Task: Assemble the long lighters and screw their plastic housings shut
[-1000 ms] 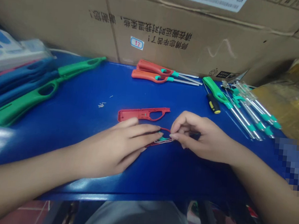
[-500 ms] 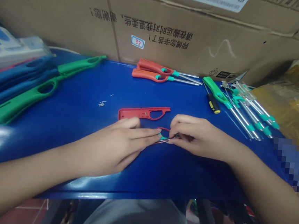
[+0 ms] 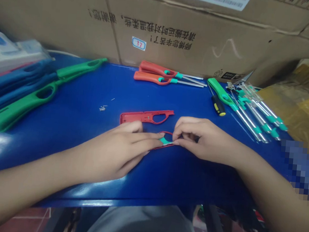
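My left hand (image 3: pixel 119 149) lies flat over a red lighter shell half (image 3: pixel 165 140) on the blue table (image 3: pixel 91 99), fingers pressed on it and on a small teal trigger piece (image 3: pixel 164 141). My right hand (image 3: pixel 201 138) pinches the same assembly at its right end, fingers closed together. Most of that shell is hidden under my hands. A second red shell half (image 3: pixel 143 116) rests open-side up just beyond my left fingers.
Two assembled red lighters (image 3: pixel 160 75) lie at the back by the cardboard boxes (image 3: pixel 162 26). Green shells (image 3: pixel 34 94) and blue shells (image 3: pixel 8 81) sit at left. A green lighter (image 3: pixel 222 95), a black-yellow screwdriver (image 3: pixel 218 105) and several metal tubes (image 3: pixel 257 116) lie at right. Tiny screws (image 3: pixel 103 108) are near centre.
My right hand has dropped lower and closed onto the shell's right end. The left hand stays pressed on the shell; the teal piece shows more clearly between the fingertips.
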The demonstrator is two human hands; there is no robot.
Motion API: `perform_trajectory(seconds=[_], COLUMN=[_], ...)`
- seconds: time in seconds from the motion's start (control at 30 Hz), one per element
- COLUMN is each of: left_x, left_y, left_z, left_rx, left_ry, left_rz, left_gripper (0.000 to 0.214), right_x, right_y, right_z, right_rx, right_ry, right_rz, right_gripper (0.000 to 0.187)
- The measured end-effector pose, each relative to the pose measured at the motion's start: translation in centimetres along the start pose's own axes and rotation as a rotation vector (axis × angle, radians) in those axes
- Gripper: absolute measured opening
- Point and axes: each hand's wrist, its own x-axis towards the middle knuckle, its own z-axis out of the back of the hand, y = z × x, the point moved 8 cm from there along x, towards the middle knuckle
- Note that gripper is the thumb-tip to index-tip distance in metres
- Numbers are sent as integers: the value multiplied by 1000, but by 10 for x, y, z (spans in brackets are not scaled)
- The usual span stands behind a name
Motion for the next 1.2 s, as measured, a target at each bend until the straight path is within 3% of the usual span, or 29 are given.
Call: perform_trajectory(seconds=[0.27, 0.87, 1.2], left_x=[0, 1, 0], left_y=[-1, 0, -2], left_z=[0, -1, 2], left_rx=[15, 3, -11], left_ry=[8, 27, 28], left_rz=[-1, 16, 38], left_gripper=[43, 39, 39], right_x=[-3, -3, 0], right_y=[10, 7, 5], right_z=[2, 5, 0], right_rx=[-31, 0, -4], right_ry=[22, 45, 19], right_rz=[76, 65, 83], right_gripper=[10, 13, 5])
